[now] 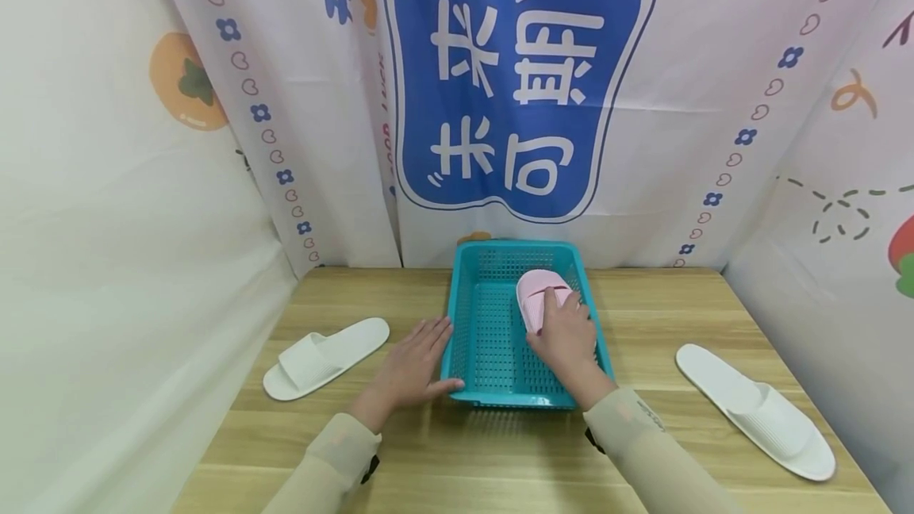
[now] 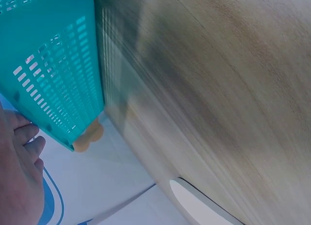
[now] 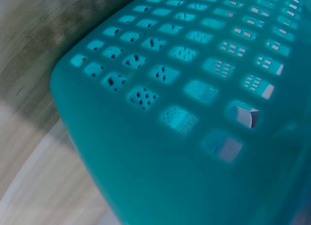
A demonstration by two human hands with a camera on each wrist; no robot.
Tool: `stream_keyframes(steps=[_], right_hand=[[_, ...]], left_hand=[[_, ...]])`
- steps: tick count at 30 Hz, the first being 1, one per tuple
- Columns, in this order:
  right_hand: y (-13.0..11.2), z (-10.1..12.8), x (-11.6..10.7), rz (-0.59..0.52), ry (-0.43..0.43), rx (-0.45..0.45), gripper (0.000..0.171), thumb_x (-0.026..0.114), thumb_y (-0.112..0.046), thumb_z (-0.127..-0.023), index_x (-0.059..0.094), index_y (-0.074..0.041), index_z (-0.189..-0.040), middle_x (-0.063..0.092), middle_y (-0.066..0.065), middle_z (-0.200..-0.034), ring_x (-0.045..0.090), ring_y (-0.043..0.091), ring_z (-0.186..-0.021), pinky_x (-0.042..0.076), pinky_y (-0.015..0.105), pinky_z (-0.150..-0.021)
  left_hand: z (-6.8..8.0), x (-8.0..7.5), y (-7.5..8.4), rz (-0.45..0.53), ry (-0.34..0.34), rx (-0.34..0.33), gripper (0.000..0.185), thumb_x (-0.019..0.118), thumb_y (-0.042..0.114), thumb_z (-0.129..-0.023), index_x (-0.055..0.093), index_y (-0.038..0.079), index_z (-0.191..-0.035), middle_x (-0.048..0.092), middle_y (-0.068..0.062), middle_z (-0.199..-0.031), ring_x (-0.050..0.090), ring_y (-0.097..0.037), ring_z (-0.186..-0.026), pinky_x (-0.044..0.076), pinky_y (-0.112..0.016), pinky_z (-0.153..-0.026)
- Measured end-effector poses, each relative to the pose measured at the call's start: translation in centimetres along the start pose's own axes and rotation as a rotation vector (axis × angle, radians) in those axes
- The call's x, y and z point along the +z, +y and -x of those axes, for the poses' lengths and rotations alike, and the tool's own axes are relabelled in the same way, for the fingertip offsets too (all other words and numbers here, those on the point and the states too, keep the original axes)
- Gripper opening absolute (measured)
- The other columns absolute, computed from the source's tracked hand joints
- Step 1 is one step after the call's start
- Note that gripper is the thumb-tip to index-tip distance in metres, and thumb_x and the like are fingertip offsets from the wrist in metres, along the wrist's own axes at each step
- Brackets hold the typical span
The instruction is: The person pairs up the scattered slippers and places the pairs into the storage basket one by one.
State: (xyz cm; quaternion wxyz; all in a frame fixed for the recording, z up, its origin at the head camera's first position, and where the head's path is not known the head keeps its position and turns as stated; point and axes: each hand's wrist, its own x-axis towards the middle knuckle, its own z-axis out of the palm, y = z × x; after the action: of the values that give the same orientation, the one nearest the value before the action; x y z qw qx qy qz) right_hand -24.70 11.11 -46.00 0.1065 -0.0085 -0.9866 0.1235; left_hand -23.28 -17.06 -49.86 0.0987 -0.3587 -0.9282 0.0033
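Inside the teal perforated basket [image 1: 510,400], a pink slipper [image 1: 532,285] lies along the right side, toe end toward the back wall. My right hand [image 1: 569,339] grips it from above, thumb on its left edge and fingers over the strap; the palm hides its heel part. On the basket's left rim my left hand [image 1: 417,367] rests with fingers nearly straight. The left wrist view shows that hand [image 2: 22,166] against the basket's upper edge [image 2: 34,118]. In the right wrist view the basket wall [image 3: 146,152] hides the right hand; a pale pinkish patch shows through its holes.
One white slipper [image 1: 360,339] lies on the wooden table [image 1: 493,466] left of the basket. Another white slipper [image 1: 721,379] lies to the right. A printed cloth [image 1: 343,141] hangs behind the table, and white cloth walls flank both sides.
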Motion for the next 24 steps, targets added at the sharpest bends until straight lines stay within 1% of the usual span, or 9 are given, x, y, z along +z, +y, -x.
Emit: stream_keyframes(steps=[4,10,18,24], right_hand=[[0.0,-0.2,0.3,-0.003,-0.015,0.007,0.087,0.076,-0.039,-0.077,0.039,-0.001,-0.145,0.038,0.04,-0.133,0.049,0.053,-0.106,0.051,0.063,-0.076],[-0.1,-0.7,0.7,0.012,-0.02,0.007,0.086,0.076,-0.04,-0.077,0.04,0.0,-0.143,0.043,0.039,-0.125,0.051,0.051,-0.102,0.052,0.062,-0.072],[-0.5,-1.1,0.7,0.043,-0.074,0.016,0.09,0.076,-0.043,-0.077,0.037,0.001,-0.145,0.04,0.041,-0.129,0.05,0.055,-0.108,0.053,0.061,-0.076],[-0.4,-1.2,1.0,0.052,-0.085,0.016,0.091,0.076,-0.044,-0.078,0.036,0.002,-0.145,0.041,0.042,-0.128,0.049,0.055,-0.109,0.052,0.061,-0.077]], left_hand=[[0.0,-0.1,0.0,0.0,0.004,0.003,0.093,0.035,0.071,-0.092,0.03,-0.002,-0.15,0.026,-0.017,-0.156,0.02,-0.028,-0.145,0.014,-0.04,-0.117],[0.0,-0.1,0.0,0.013,0.011,0.011,0.093,0.034,0.071,-0.092,0.031,-0.003,-0.149,0.027,-0.019,-0.156,0.025,-0.032,-0.143,0.015,-0.042,-0.117],[0.0,-0.1,0.0,0.012,0.01,0.009,0.093,0.034,0.071,-0.092,0.032,-0.003,-0.149,0.027,-0.018,-0.156,0.024,-0.032,-0.143,0.015,-0.041,-0.117],[0.0,-0.2,0.0,0.006,0.0,0.003,0.093,0.034,0.071,-0.092,0.031,-0.003,-0.149,0.026,-0.018,-0.156,0.022,-0.03,-0.144,0.014,-0.041,-0.117]])
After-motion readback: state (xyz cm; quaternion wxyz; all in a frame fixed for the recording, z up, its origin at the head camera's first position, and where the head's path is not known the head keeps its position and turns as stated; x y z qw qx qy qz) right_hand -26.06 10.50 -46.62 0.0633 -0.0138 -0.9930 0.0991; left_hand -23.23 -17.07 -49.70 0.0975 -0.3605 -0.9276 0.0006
